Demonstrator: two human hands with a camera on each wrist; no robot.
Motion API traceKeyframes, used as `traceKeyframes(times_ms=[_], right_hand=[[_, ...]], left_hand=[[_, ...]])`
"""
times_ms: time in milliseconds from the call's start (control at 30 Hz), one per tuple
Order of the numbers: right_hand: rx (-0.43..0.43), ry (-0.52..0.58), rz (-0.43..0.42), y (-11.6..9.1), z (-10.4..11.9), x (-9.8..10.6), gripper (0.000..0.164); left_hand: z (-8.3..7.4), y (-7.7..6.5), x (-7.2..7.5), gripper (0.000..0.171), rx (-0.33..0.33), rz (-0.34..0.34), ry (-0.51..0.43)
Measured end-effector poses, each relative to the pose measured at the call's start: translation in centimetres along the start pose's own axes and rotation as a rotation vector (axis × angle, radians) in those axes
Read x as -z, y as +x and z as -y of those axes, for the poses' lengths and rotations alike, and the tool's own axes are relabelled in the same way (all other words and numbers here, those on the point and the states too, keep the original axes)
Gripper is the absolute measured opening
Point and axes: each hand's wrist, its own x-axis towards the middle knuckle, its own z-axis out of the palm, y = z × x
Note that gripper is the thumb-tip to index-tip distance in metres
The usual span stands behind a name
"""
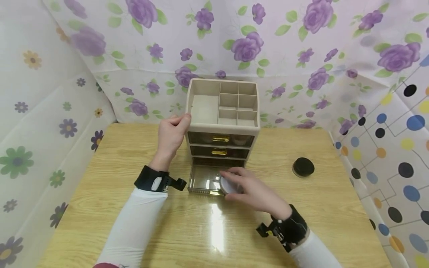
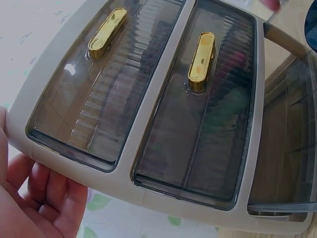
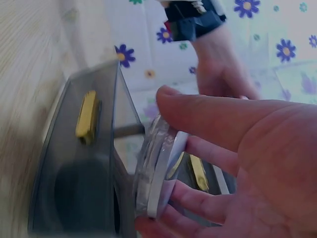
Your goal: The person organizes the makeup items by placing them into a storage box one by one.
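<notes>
A beige desktop drawer organizer [image 1: 222, 128] stands on the table, its bottom drawer [image 1: 200, 178] pulled out. My left hand [image 1: 171, 134] holds the organizer's top left front corner. Seen from the left wrist, the fingers [image 2: 54, 191] of that hand curl against its side. In my right hand [image 1: 256, 190] is a flat round container [image 3: 159, 171] with a white lid and clear body, gripped between thumb and fingers. This container is tilted on edge over the right part of the open drawer, near its front wall.
Two smoky drawers with gold handles [image 1: 220, 139] are closed above. The organizer's top has one large compartment [image 1: 205, 109] and several small ones. A round jar with a black lid [image 1: 303, 166] stands to the right on the wooden table [image 1: 134, 223]. Flowered cloth [image 1: 234, 48] hangs behind.
</notes>
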Motion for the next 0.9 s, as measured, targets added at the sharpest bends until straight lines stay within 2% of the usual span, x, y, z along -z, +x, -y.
traceKeyframes(times_ms=[167,400,700,900], right_hand=[[-0.002,-0.011,0.05,3.1,1.1,-1.1,0.075],[-0.079,-0.022,0.159,6.4,1.6,-2.3,0.068],[-0.191,-0.035,0.276,8.8,2.0,-3.5,0.062],[-0.226,-0.071,0.262,9.9,2.1,-4.3,0.06]], left_hand=[[-0.1,-0.1,0.3,0.036,0.002,0.013,0.011],[0.0,0.0,0.2,0.041,0.002,0.027,0.02],[0.0,-0.1,0.1,0.046,0.014,0.029,0.007],[-0.1,-0.1,0.2,0.049,0.01,0.022,0.015]])
